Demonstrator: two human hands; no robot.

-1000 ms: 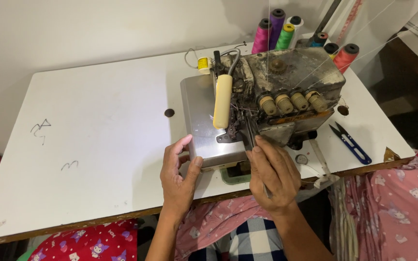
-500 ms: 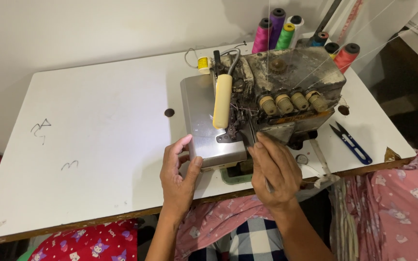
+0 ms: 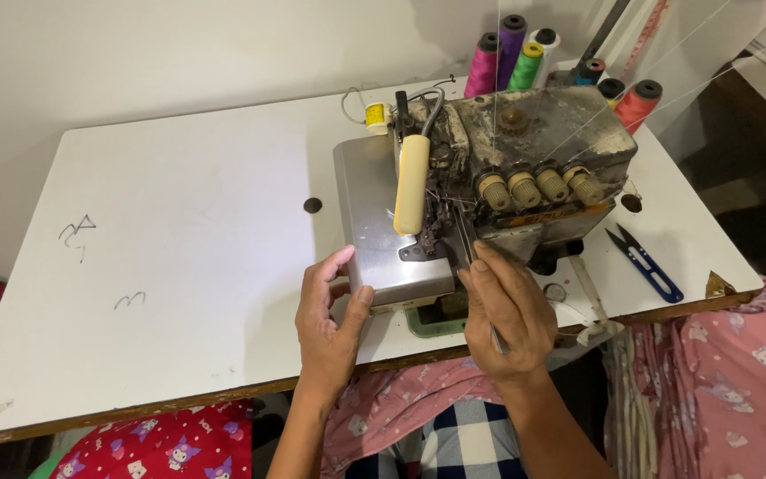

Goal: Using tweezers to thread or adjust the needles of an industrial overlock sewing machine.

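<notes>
A white table point(image 3: 179, 266) carries a grimy grey sewing machine point(image 3: 525, 168) near its right front edge, with thread cones point(image 3: 525, 62) at the back edge and blue snips point(image 3: 644, 262) at the right. The right hand point(image 3: 507, 310), fingers pinched on thin tweezers point(image 3: 472, 248), is nearer; their long axis points away from the body, up into the machine's front. The left hand point(image 3: 330, 319) rests loosely spread on the steel plate point(image 3: 379, 222), thumb on its front corner

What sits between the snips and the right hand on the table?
In the head view, between the blue-handled thread snips and the right hand lies the overlock machine's lower right corner, then a strip of bare white tabletop.
</notes>
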